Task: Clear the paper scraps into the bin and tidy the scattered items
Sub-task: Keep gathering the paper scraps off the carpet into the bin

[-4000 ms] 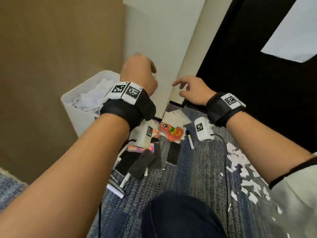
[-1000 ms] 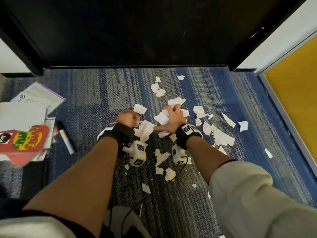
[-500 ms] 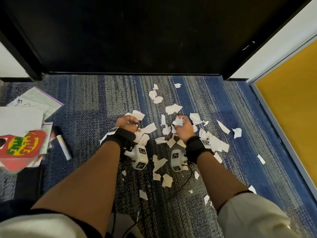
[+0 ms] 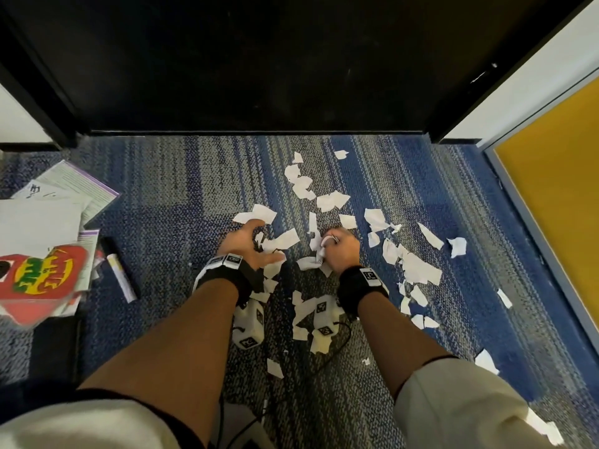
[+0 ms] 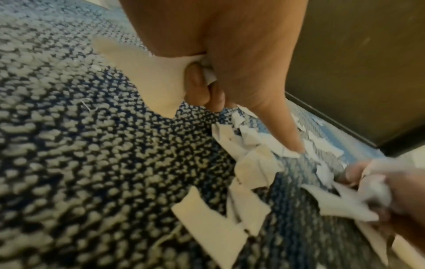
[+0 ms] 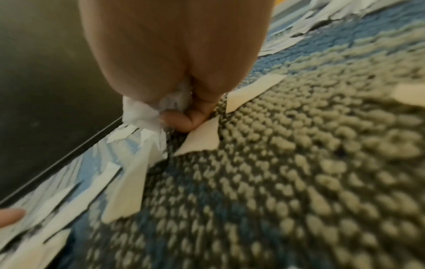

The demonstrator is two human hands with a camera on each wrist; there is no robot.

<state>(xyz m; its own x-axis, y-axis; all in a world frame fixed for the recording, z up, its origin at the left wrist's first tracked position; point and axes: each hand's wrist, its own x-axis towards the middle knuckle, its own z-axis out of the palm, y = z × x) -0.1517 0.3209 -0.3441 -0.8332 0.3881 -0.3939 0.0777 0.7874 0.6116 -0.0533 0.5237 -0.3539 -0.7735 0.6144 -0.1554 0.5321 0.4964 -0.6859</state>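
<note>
Torn white paper scraps (image 4: 418, 270) lie strewn over the blue-grey carpet (image 4: 181, 202) in front of me. My left hand (image 4: 246, 244) is low on the carpet among them, fingers curled round a few scraps (image 5: 151, 78), with one straight digit pressing on more scraps (image 5: 250, 163). To its right, my right hand (image 4: 343, 251) is a fist round a crumpled wad of scraps (image 6: 140, 112), knuckles against the carpet. Loose paper scraps (image 6: 128, 191) lie beside that fist. The right hand (image 5: 379, 182) also shows blurred in the left wrist view. The bin is out of view.
A heap of papers (image 4: 45, 218) with a red packet (image 4: 42, 273) lies at the left, and a black-and-white marker (image 4: 120, 273) sits beside it. A black door (image 4: 259, 59) closes the far side. A yellow panel (image 4: 557, 189) runs along the right. Wrist camera cables (image 4: 327, 354) trail under my arms.
Four seconds ago both hands were at the bin; now they are at the scrap patch. Over the last second the right hand went from flat on the scraps to a fist round them.
</note>
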